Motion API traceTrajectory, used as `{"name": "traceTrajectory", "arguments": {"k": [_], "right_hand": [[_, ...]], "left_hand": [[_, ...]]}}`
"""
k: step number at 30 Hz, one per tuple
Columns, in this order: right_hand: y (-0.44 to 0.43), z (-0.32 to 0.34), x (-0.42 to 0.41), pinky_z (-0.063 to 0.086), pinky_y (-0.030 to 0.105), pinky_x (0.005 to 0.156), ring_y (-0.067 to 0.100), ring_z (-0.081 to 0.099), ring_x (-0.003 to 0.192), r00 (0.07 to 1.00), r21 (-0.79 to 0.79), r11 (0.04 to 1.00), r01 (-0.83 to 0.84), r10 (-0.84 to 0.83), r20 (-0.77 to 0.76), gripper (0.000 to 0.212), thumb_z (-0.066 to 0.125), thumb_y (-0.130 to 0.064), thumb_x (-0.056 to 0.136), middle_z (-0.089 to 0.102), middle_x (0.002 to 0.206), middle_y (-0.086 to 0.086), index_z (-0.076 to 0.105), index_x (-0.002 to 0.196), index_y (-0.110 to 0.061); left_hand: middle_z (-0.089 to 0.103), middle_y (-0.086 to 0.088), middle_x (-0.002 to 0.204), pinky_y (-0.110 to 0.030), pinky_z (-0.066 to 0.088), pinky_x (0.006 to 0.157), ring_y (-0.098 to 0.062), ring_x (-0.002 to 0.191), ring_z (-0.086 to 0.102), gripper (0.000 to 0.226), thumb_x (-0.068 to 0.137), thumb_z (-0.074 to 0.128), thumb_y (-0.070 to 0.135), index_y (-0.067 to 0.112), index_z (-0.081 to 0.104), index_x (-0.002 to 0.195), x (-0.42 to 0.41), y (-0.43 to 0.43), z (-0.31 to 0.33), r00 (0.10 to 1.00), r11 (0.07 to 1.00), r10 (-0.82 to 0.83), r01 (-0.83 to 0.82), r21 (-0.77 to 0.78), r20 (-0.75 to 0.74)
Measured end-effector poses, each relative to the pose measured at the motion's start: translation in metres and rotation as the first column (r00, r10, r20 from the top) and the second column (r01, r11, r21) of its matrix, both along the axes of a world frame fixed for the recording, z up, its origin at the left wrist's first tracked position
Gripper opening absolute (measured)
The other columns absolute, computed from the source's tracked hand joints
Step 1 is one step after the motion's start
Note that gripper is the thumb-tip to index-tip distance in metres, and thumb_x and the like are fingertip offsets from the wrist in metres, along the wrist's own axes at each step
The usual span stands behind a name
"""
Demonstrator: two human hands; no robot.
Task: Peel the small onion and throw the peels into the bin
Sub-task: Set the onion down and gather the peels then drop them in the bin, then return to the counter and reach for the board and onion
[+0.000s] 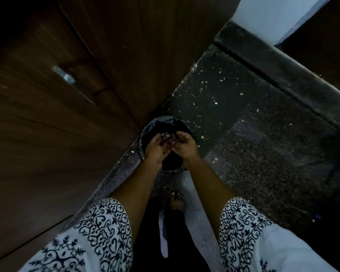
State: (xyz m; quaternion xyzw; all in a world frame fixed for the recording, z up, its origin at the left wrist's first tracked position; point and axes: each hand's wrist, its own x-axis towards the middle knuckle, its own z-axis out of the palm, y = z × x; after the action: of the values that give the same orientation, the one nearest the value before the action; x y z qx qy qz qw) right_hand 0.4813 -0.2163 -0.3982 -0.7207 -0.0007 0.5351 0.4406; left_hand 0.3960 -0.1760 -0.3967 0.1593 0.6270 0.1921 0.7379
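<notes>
bin (pixel 145 127): on the floor (pixel 253 134), against the cabinet (pixel 67 114) at its left
left hand (pixel 155 147), right hand (pixel 185 143): side by side above the bin
peels (pixel 168 141): in both cupped hands
foot (pixel 177 201): on the floor, before the bin

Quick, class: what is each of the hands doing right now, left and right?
The left hand is cupped, fingers curled round onion peels above the bin.
The right hand is cupped too, holding the same peels.

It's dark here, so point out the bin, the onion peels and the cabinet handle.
bin (pixel 153 121), head view, liner rim.
onion peels (pixel 166 140), head view, middle of the heap.
cabinet handle (pixel 64 75), head view, its bright middle.
</notes>
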Motion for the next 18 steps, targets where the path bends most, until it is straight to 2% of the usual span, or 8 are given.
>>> {"name": "traceTrajectory", "arguments": {"k": [3,4,6,9,10,13,15,18], "right_hand": [[-0.012,0.021,-0.003,0.05,0.011,0.055,0.008,0.061,0.067,0.994,0.053,0.997,-0.062,0.057,0.096,0.018,0.052,0.014,0.086,0.061,0.091,0.013,0.058,0.101,0.008],[-0.014,0.031,-0.003,0.05,0.011,0.053,0.006,0.061,0.061,0.993,0.054,0.997,-0.056,0.05,0.107,0.013,0.051,0.016,0.085,0.063,0.082,0.013,0.059,0.089,0.007],[-0.018,0.058,-0.004,0.048,0.012,0.046,0.001,0.059,0.048,0.991,0.055,0.998,-0.033,0.026,0.131,0.026,0.05,0.017,0.085,0.062,0.063,0.006,0.055,0.068,-0.002],[-0.026,0.121,-0.006,0.053,0.019,0.051,0.008,0.062,0.057,0.938,-0.006,0.99,-0.141,0.135,0.32,0.016,0.062,0.002,0.084,0.064,0.073,0.007,0.057,0.072,-0.008],[-0.028,0.142,-0.008,0.055,0.024,0.064,0.015,0.065,0.072,0.887,-0.038,0.977,-0.212,0.209,0.411,0.006,0.061,-0.001,0.084,0.067,0.086,0.009,0.062,0.083,-0.008],[-0.03,0.208,-0.021,0.036,0.039,0.107,0.027,0.043,0.126,0.623,-0.084,0.841,-0.534,0.459,0.634,0.044,0.055,-0.003,0.085,0.046,0.137,0.014,0.052,0.127,-0.014],[-0.032,0.248,-0.033,0.024,0.04,0.114,0.026,0.024,0.139,0.514,-0.068,0.766,-0.64,0.491,0.703,0.053,0.054,-0.005,0.087,0.029,0.15,0.01,0.041,0.137,-0.018],[-0.027,0.307,-0.052,0.022,0.033,0.113,0.021,0.018,0.141,0.448,0.043,0.684,-0.728,0.426,0.786,0.052,0.055,-0.008,0.088,0.025,0.152,0.005,0.041,0.137,-0.019]], "left_hand": [[0.055,-0.02,0.126,-0.026,0.051,0.075,-0.029,0.108,0.058,0.042,0.093,0.038,-0.015,-0.002,0.044,0.133,-0.004,-0.003,0.024,0.999,0.999,0.003,-0.001,0.046,-0.048],[0.058,-0.019,0.118,-0.021,0.053,0.068,-0.026,0.098,0.061,0.039,0.091,0.044,-0.014,-0.004,0.049,0.128,-0.006,-0.004,0.037,0.994,0.994,-0.064,0.071,0.08,-0.092],[0.065,-0.016,0.101,-0.013,0.051,0.052,-0.017,0.075,0.063,0.029,0.087,0.057,-0.007,-0.006,0.058,0.117,-0.01,-0.01,0.067,0.945,0.952,-0.237,0.272,0.141,-0.226],[0.067,-0.015,0.078,-0.019,0.048,0.045,-0.009,0.047,0.06,0.016,0.089,0.062,0.009,-0.004,0.066,0.097,-0.019,-0.021,0.127,0.827,0.851,-0.363,0.482,0.21,-0.429],[0.069,-0.014,0.08,-0.023,0.05,0.052,-0.013,0.053,0.063,0.018,0.091,0.06,0.015,0.0,0.067,0.095,-0.02,-0.023,0.149,0.772,0.79,-0.382,0.558,0.255,-0.508],[0.068,-0.009,0.116,-0.03,0.048,0.084,-0.023,0.103,0.063,0.028,0.096,0.047,0.015,0.013,0.062,0.12,-0.033,-0.028,0.222,0.599,0.505,-0.4,0.776,0.379,-0.693],[0.06,-0.004,0.131,-0.031,0.046,0.096,-0.021,0.117,0.057,0.047,0.093,0.044,0.004,0.02,0.049,0.137,-0.043,-0.033,0.265,0.593,0.391,-0.42,0.801,0.453,-0.687],[0.06,0.001,0.13,-0.018,0.041,0.097,-0.013,0.119,0.056,0.047,0.09,0.049,0.002,0.021,0.053,0.134,-0.079,-0.031,0.33,0.632,0.346,-0.266,0.767,0.54,-0.728]]}}
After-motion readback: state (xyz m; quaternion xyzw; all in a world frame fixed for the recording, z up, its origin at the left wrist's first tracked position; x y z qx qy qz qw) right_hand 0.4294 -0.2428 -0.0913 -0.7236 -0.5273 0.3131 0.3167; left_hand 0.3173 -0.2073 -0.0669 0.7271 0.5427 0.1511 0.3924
